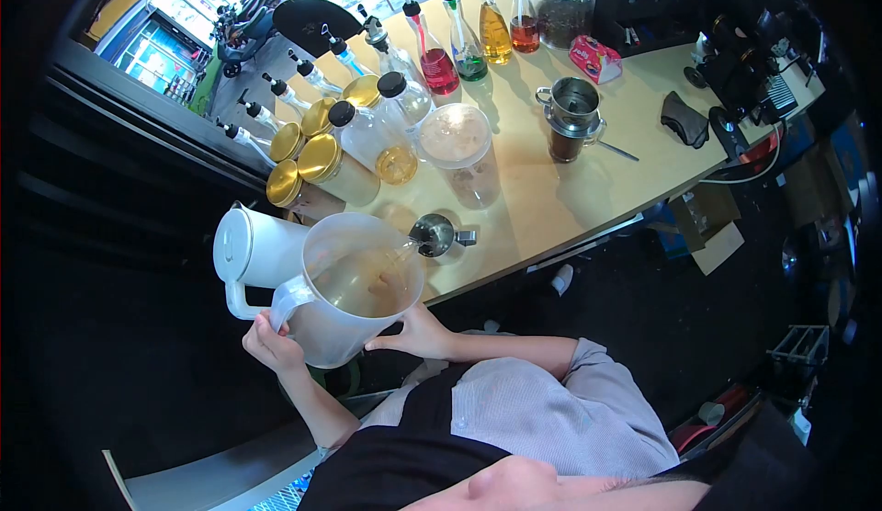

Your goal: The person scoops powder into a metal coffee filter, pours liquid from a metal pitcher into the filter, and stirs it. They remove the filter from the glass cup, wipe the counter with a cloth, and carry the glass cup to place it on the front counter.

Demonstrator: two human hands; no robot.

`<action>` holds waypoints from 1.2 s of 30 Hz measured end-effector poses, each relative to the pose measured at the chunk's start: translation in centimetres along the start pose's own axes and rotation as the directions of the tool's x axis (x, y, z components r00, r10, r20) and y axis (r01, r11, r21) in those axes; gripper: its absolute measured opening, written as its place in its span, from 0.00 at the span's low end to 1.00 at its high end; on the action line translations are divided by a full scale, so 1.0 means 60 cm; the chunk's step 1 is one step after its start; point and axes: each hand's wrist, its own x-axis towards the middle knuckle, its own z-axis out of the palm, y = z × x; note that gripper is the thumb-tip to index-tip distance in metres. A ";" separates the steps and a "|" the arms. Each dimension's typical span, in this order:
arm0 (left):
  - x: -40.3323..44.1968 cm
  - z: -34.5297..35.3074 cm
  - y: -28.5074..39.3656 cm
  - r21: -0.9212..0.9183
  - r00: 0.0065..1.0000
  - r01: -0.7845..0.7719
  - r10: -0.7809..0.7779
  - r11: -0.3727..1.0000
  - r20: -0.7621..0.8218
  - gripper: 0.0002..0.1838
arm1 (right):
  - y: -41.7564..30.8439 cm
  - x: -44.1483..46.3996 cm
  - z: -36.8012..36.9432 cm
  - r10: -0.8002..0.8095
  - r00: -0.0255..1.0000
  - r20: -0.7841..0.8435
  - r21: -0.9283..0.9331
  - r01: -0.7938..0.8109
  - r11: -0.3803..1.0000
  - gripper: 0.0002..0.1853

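Note:
A large translucent plastic pitcher (344, 332) with some brownish liquid inside is tilted over the table's front edge. My left hand (274, 346) is closed around its handle. From below, my right hand (418, 334) presses against the pitcher's lower side, its thumb visible and its other fingers partly hidden. The pitcher's rim is beside a small steel cup (435, 235) with a short handle, and what looks like a thin stream runs between them. Close behind the pitcher stands a white lidded jug (266, 249).
Gold-lidded jars (340, 166), a tall lidded plastic container (470, 166) and several pump bottles (432, 56) crowd the table's back and left. A metal drip filter on a glass mug (568, 130), a pink packet (595, 59) and a dark cloth (684, 120) are to the right.

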 end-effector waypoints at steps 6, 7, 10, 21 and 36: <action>0.000 -0.001 0.001 -0.008 1.000 -0.004 0.004 1.000 -0.003 0.26 | 0.003 0.001 0.001 0.017 1.000 0.007 -0.030 -0.017 0.999 0.60; 0.000 -0.002 0.001 -0.007 1.000 0.006 -0.006 1.000 -0.003 0.26 | 0.003 0.001 0.001 0.016 1.000 0.004 -0.036 -0.016 0.999 0.60; 0.001 -0.002 0.004 -0.008 1.000 0.011 -0.011 1.000 -0.006 0.26 | 0.001 0.001 0.000 0.015 1.000 0.004 -0.040 -0.015 0.999 0.60; 0.001 -0.002 -0.006 -0.014 1.000 0.007 -0.006 1.000 0.011 0.26 | -0.006 -0.001 0.001 0.024 1.000 -0.011 -0.037 -0.025 0.999 0.59; 0.005 0.006 0.002 -0.015 0.999 0.011 -0.011 1.000 0.030 0.27 | -0.022 -0.006 0.002 -0.055 0.992 -0.112 -0.023 0.053 0.998 0.32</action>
